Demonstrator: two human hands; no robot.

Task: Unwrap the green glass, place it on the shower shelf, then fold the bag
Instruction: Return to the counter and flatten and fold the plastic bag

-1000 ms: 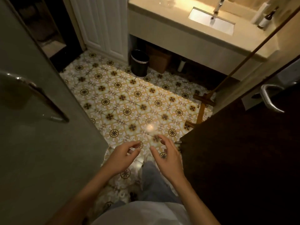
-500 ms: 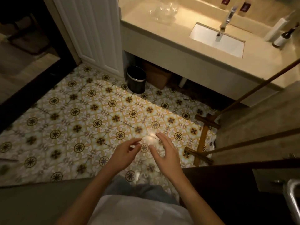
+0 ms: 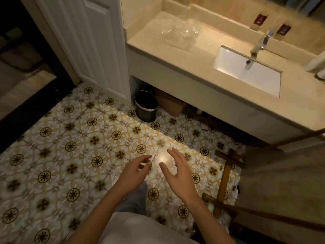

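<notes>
A crumpled clear plastic bag (image 3: pixel 182 35) lies on the beige vanity counter (image 3: pixel 197 71), left of the sink. My left hand (image 3: pixel 135 171) and my right hand (image 3: pixel 177 170) hover side by side over the patterned floor, well short of the counter. Both are empty, with relaxed, slightly bent fingers. No green glass and no shower shelf are in view.
A white sink (image 3: pixel 246 71) with a chrome tap (image 3: pixel 263 41) is set in the counter. A black bin (image 3: pixel 146 108) and a brown box (image 3: pixel 169 103) stand under the vanity. A wooden stand (image 3: pixel 224 180) is at the right; a white door (image 3: pixel 91 41) at the left.
The view has swung out past the glass door toward the vanity, bringing the plastic bag into sight. Both hands stay empty in front of me.
</notes>
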